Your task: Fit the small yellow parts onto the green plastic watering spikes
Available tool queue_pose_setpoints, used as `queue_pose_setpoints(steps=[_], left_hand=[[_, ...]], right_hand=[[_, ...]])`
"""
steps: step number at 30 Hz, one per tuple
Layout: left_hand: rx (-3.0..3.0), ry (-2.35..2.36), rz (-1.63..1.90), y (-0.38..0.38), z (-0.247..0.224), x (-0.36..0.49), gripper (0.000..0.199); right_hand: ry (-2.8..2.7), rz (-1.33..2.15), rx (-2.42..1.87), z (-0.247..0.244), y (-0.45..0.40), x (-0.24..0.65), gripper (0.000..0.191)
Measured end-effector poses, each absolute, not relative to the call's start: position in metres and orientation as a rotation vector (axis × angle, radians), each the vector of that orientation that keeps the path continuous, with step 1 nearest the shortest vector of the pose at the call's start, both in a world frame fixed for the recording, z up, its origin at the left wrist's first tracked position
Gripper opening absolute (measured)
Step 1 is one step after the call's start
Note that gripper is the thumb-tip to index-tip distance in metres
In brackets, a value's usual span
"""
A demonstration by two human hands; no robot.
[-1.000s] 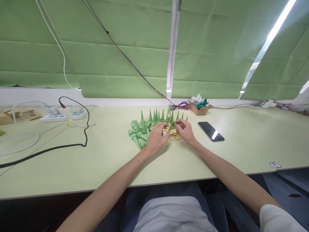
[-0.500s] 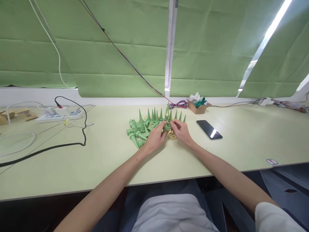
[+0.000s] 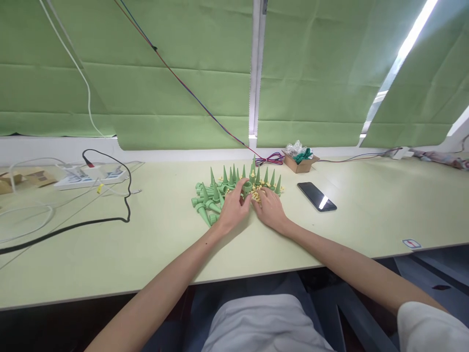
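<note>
My left hand (image 3: pixel 234 208) pinches a green cone piece (image 3: pixel 247 187), its round open end facing up. My right hand (image 3: pixel 269 208) is just right of it, with its fingertips down on small yellow pieces (image 3: pixel 257 196); whether they grip one is too small to tell. Green cones (image 3: pixel 205 205) lie in a heap left of and behind my left hand. Behind both hands, more green cones (image 3: pixel 266 176) stand point up, with yellow bits around them.
A black phone (image 3: pixel 317 196) lies right of the hands. Behind it stands a small cardboard box (image 3: pixel 301 165) with plastic and green material. A white power strip (image 3: pixel 90 180) and cables (image 3: pixel 91 223) occupy the left of the table (image 3: pixel 154 259).
My right hand has left the green piece and lowered onto the yellow pieces. My left hand has shifted slightly left, and its green piece now sits more upright.
</note>
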State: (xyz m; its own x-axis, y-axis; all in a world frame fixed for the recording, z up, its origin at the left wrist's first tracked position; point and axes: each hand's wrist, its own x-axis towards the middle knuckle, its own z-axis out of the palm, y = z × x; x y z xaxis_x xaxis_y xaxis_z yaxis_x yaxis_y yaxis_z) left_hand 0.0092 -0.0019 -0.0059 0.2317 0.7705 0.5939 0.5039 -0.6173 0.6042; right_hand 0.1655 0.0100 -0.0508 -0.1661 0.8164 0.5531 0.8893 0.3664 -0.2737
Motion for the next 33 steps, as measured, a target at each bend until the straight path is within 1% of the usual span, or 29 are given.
queue_pose_setpoints(steps=[6, 18, 26, 33], left_hand=[[2.213, 1.185, 1.324, -0.004, -0.007, 0.011, 0.045], [2.262, 1.176, 1.294, -0.005, -0.008, 0.012, 0.044], [2.259, 1.162, 1.292, -0.005, -0.007, 0.012, 0.044], [2.250, 1.142, 1.290, -0.005, -0.007, 0.012, 0.045]], right_hand=[[-2.081, -0.158, -1.510, -0.057, 0.014, 0.170, 0.042], [-2.117, -0.106, -1.535, -0.058, 0.018, 0.169, 0.035], [-2.157, -0.070, -1.396, -0.063, 0.023, 0.162, 0.027], [-2.165, 0.038, -1.337, -0.061, 0.019, 0.151, 0.025]])
